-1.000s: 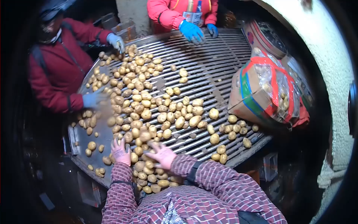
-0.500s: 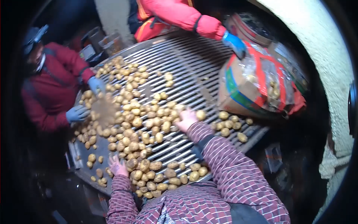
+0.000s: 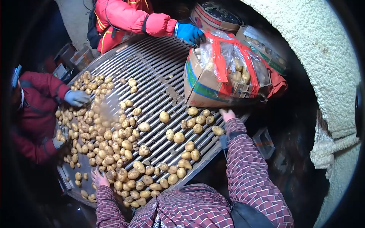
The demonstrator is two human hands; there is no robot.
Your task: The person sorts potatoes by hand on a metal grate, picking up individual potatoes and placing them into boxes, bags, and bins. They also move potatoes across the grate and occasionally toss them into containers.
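My left hand (image 3: 100, 178) rests at the lower left of the heap of potatoes (image 3: 114, 155), fingers spread against the nearest ones. At the right edge of the slatted metal table (image 3: 152, 64), my right hand (image 3: 227, 114) reaches to the lower edge of a cardboard box (image 3: 207, 93), fingers stretched out and nothing seen in them. The box is filled with potatoes under clear plastic and red straps. A loose potato (image 3: 218, 130) lies just below my right hand, and a small group of potatoes (image 3: 197, 128) lies left of it.
Across the table a person in a red jacket keeps a blue-gloved hand (image 3: 189, 33) on the box. At left, another person's grey-gloved hand (image 3: 77, 98) is over the potatoes. More boxes (image 3: 262, 49) stand behind, and a pale rough wall (image 3: 304, 38) curves along the right.
My right hand has gone from the potatoes mid-table to the box at the right edge. The view has turned, shifting the scene left. My left hand stays by the heap.
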